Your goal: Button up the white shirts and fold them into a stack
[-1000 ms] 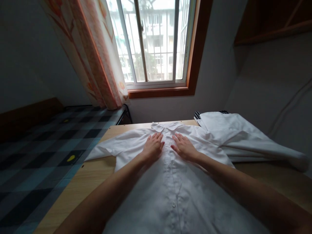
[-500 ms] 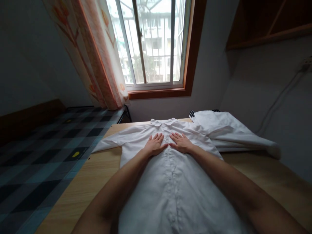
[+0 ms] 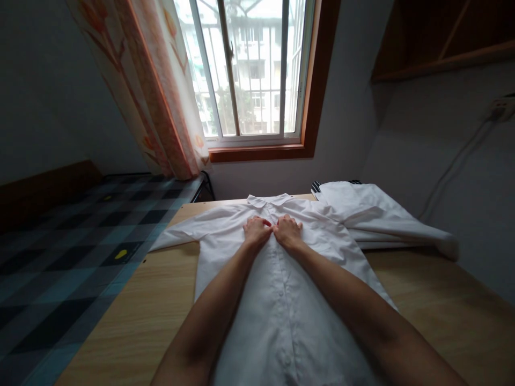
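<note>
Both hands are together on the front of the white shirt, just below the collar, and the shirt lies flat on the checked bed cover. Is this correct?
Not quite. In the head view the white shirt lies on the wooden table, not on the checked bed cover beside it. The left hand and right hand do meet just below the collar.

A light wooden table (image 3: 153,300) fills my view, with a white button-front shirt (image 3: 281,300) spread flat along it, collar toward the window wall. Beside it at the table's far right lies a second white garment (image 3: 378,217), a dark striped edge showing beneath its far end.
</note>
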The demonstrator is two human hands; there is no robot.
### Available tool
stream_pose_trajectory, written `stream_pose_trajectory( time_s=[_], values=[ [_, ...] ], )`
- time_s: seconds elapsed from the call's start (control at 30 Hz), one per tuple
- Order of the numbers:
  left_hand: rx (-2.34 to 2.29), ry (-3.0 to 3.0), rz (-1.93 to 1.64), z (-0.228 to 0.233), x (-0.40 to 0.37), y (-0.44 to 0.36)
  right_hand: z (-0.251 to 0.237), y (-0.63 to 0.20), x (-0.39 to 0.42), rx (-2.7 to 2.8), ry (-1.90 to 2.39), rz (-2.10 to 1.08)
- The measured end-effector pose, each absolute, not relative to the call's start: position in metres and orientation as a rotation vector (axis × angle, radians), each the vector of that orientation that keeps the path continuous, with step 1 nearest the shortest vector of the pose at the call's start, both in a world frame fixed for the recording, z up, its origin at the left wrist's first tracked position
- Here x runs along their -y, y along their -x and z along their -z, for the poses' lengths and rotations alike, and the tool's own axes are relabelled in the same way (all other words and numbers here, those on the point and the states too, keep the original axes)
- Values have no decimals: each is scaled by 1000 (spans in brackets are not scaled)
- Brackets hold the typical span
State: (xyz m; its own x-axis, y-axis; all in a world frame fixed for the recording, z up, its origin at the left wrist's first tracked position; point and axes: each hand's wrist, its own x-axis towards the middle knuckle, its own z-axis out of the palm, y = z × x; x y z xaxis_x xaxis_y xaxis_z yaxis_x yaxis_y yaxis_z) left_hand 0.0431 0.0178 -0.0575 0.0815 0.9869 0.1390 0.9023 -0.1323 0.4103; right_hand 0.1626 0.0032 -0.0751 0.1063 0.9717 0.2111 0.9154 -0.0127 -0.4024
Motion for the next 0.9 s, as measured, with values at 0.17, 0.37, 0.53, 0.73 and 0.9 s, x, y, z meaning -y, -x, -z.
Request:
stream_pose_trajectory(
  time_s=[0.17, 0.37, 0.53, 0.73, 0.9],
  values=[
    [-1905, -2059, -541, 59, -16, -50, 81, -177, -10, 1732, 1907, -312],
    [-1831, -2129, -684, 61, -19, -51, 84, -182, -9, 1593, 1832, -390],
    [-1813, -2089, -820, 55, -19, -51, 81, -176, -6, 1571, 1762, -349],
    [-1664, -1774, -1006, 62, -25, -47, 78, -170, -2, 1498, 1728, -509],
    [-1429, -1313, -1177, 73, -32, -47, 84, -169, 1, 1418, 1681, -605]
  ],
)
